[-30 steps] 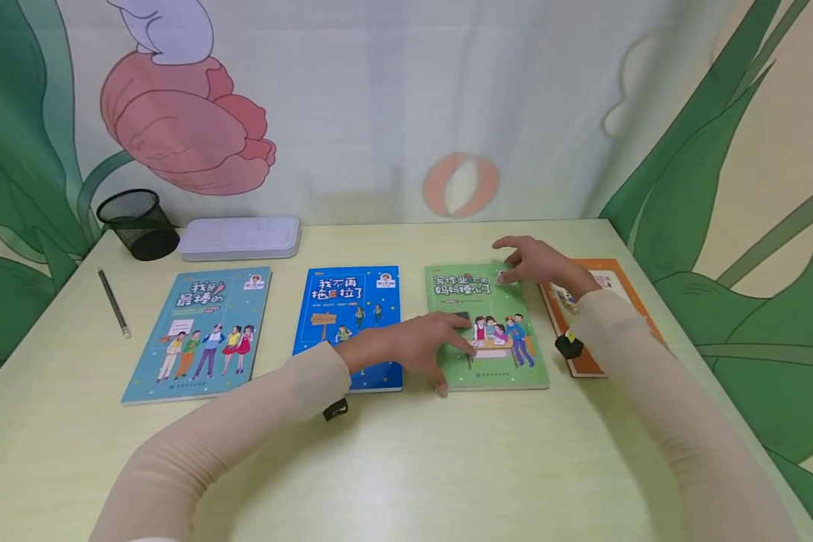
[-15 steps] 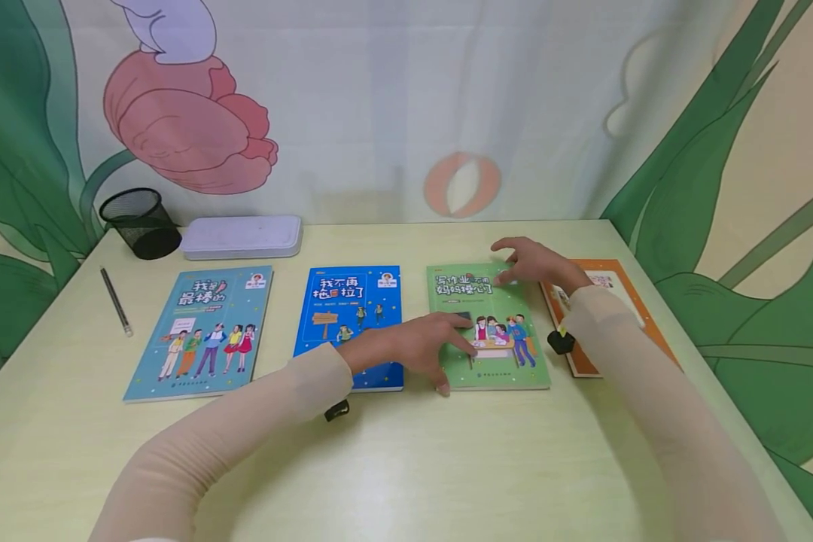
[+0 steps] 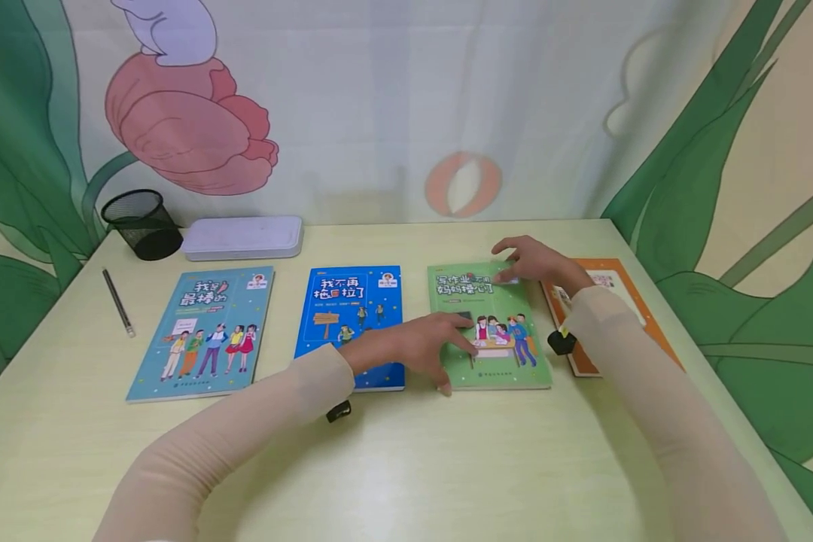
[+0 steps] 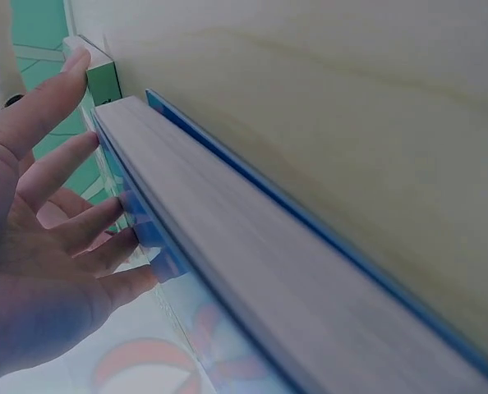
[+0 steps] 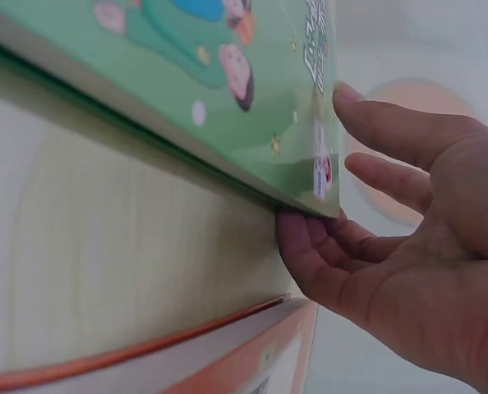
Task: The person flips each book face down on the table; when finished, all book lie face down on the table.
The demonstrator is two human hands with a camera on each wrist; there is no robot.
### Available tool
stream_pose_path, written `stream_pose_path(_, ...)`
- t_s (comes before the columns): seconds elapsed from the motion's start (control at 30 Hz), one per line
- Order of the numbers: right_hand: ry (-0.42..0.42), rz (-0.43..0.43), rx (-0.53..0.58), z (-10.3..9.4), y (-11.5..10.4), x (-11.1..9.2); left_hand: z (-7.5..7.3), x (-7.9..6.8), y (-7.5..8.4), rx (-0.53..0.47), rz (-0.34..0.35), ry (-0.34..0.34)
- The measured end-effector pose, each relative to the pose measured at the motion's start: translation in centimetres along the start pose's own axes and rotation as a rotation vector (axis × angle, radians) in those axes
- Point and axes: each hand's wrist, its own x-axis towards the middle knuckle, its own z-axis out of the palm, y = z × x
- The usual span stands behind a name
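Observation:
A green book [image 3: 491,361] lies flat, with cartoon children on its cover. My left hand [image 3: 423,342] reaches across the blue book [image 3: 318,316] to the green book's lower left part, fingers spread and thumb by its front left corner. In the left wrist view the left hand [image 4: 55,213] shows straight fingers beyond the blue book's page edge [image 4: 252,238]. My right hand [image 3: 538,263] is at the green book's far right corner. The right wrist view has fingertips of the right hand [image 5: 392,213] right at that corner of the green book [image 5: 252,139], thumb over the top edge.
An orange book [image 3: 586,365] lies to the right, partly under my right forearm. Left of the blue book is a teal book [image 3: 203,331], with a pencil [image 3: 117,301] beside it. A tilted black mesh pen holder [image 3: 142,226] and a lilac pencil case [image 3: 242,237] are at the back left.
My right forearm has shifted slightly, uncovering a bit more of the orange book's right edge. Both hands stay at the green book, and the books keep their places.

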Motion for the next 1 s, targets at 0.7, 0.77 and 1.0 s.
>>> stream_pose_path(0.7, -0.018, -0.008, 0.236, -0.8, 1.5, -0.7, -0.3, -0.1, 0.0, -0.017, 0.005, 0.007)
stream_pose_path(0.77, -0.028, -0.011, 0.276, -0.8, 1.7, -0.8, -0.3, -0.1, 0.1, -0.012, 0.004, 0.008)
stream_pose_path(1.0, -0.097, -0.019, 0.391, -0.8, 2.1, -0.6, -0.1, -0.2, 0.0, -0.009, -0.001, 0.007)
